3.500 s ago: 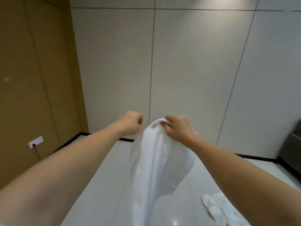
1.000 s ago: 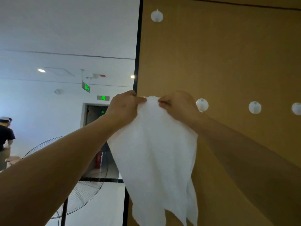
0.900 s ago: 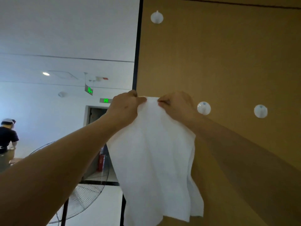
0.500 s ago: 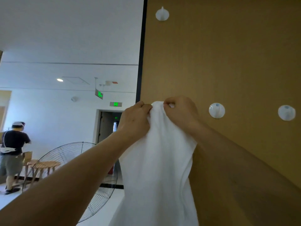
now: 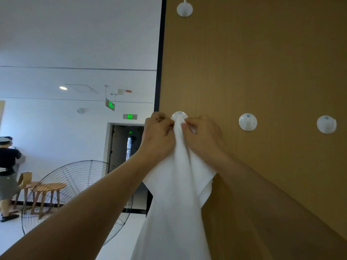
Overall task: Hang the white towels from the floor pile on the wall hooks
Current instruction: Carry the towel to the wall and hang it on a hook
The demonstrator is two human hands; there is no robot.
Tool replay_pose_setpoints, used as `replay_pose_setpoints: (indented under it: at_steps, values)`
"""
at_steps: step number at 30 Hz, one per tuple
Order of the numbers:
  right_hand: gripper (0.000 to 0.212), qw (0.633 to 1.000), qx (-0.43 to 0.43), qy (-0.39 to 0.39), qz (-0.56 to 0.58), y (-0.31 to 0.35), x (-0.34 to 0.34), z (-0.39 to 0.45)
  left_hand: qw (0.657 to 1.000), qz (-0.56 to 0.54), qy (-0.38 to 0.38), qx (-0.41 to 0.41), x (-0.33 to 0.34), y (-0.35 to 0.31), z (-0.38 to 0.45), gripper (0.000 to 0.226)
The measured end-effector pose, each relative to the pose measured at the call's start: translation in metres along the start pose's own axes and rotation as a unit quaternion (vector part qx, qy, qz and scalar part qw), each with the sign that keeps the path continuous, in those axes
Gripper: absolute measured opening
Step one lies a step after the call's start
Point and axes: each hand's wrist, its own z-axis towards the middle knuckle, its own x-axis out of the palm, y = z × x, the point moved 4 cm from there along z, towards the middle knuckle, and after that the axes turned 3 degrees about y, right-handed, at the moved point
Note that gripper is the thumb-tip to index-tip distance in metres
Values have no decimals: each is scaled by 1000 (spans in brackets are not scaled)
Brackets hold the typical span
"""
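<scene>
A white towel [image 5: 178,194] hangs down in front of the tan wood wall panel [image 5: 262,72]. Its bunched top edge sits against a round white wall hook [image 5: 179,115] near the panel's left edge. My left hand [image 5: 158,136] pinches the towel's top from the left. My right hand [image 5: 201,137] pinches it from the right, both just below the hook. The hook's prong is hidden by the cloth, so I cannot tell whether the towel rests on it. The floor pile is out of view.
Two bare white hooks [image 5: 247,121] [image 5: 326,124] line up to the right, and another hook [image 5: 184,8] sits higher up. Left of the panel's black edge stand a large floor fan [image 5: 75,194], wooden stools [image 5: 48,186] and a person [image 5: 8,173] by the far wall.
I turned from the grey wall to the wood panel and raised the towel. Over the last second my hands drew together, bunching its top edge, and the leftmost hook came into sight above them.
</scene>
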Motion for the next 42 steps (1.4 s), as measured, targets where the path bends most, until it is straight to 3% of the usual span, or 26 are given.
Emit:
replay_pose_setpoints:
  at_steps: [3,5,8,11,15,18,22,28,34,38,42]
  values:
    - [27,987,-44,-67,-137,8,0,-11,992,107,-41,60,-1,-2,-15,37]
    - [31,995,-34,-35,-91,8,9,-18,991,112,-32,71,5,2,-26,34]
    - [40,999,-20,-6,35,9,21,-34,999,-19,-30,37,17,8,-53,25]
    - [54,997,17,-24,72,9,34,-56,994,-87,-65,32,24,11,-84,27]
    - [75,987,98,-62,115,16,55,-89,953,-291,-61,-60,42,21,-127,41]
    - [84,986,120,-75,86,25,66,-108,932,-351,-10,-88,54,26,-153,41]
    - [77,986,141,-81,46,32,71,-131,970,-230,75,6,55,34,-175,67]
    - [64,971,211,-79,83,48,82,-190,958,-230,163,49,42,55,-220,65]
    - [51,932,359,20,41,64,81,-262,930,-227,289,5,29,80,-263,67]
    - [47,912,397,99,-22,83,65,-292,914,-215,343,-11,17,78,-280,62]
    - [41,898,422,104,-62,106,41,-321,905,-191,379,30,0,62,-301,57]
